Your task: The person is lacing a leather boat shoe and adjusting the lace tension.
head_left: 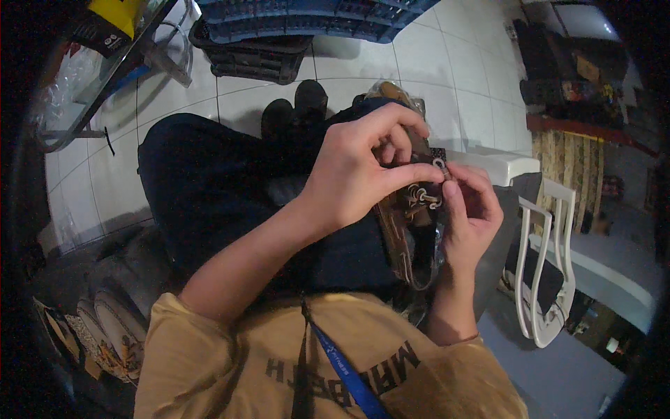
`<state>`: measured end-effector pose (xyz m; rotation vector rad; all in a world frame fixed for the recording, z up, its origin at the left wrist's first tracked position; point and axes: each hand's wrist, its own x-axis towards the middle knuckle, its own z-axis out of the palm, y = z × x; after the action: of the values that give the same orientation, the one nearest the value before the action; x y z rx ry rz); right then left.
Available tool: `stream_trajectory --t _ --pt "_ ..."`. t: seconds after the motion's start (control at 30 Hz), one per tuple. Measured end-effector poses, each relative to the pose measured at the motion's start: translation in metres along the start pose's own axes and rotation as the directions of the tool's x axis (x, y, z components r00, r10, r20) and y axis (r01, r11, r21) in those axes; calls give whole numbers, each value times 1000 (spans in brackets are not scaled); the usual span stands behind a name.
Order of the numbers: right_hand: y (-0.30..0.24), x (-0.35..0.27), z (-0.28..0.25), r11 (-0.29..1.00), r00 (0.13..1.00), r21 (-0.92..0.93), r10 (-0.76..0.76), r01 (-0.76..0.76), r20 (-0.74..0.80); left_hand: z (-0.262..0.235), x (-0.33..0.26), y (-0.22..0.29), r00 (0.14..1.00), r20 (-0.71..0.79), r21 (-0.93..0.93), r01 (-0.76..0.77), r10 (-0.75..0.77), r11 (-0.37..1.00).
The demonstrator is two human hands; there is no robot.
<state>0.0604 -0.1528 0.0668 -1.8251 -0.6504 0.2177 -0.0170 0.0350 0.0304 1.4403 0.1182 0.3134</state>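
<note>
A brown bag (394, 241), apparently leather, rests at the right of my lap, with a strap curving below it. My right hand (471, 213) pinches a small metal clasp (440, 165) above the bag between thumb and forefinger. The thumb of my left hand (359, 164) reaches across and its tip touches the clasp. The forefinger of that hand is stretched away from the thumb, the other fingers loosely curled. More metal fittings (423, 198) hang just below the clasp. My hands partly hide the bag's top.
A blue crate (314, 21) and a black crate (258, 59) are on the tiled floor ahead. A white plastic chair (544, 265) stands at the right. At the left is a metal-framed table (105, 84). Shoes (115, 328) lie behind at the lower left.
</note>
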Motion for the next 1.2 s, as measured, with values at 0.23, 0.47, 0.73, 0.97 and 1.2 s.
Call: stream_trajectory --t 0.23,0.47,0.73,0.97,1.2 --pt "4 1 4 994 994 -33 -105 105 -4 12 -2 -4 987 46 -576 150 -152 803" --pt "-7 -3 15 994 995 112 -4 15 -98 17 -2 -17 996 37 -614 88 -83 784" --pt "4 -1 4 949 971 -213 -241 234 -4 20 -3 -14 996 -3 -649 66 -90 758" --pt "5 7 -6 994 998 89 -68 67 12 18 -2 -13 995 34 -599 99 -99 794" --pt "3 19 -22 937 967 315 75 -153 245 16 -5 -12 988 129 -586 146 -87 797"
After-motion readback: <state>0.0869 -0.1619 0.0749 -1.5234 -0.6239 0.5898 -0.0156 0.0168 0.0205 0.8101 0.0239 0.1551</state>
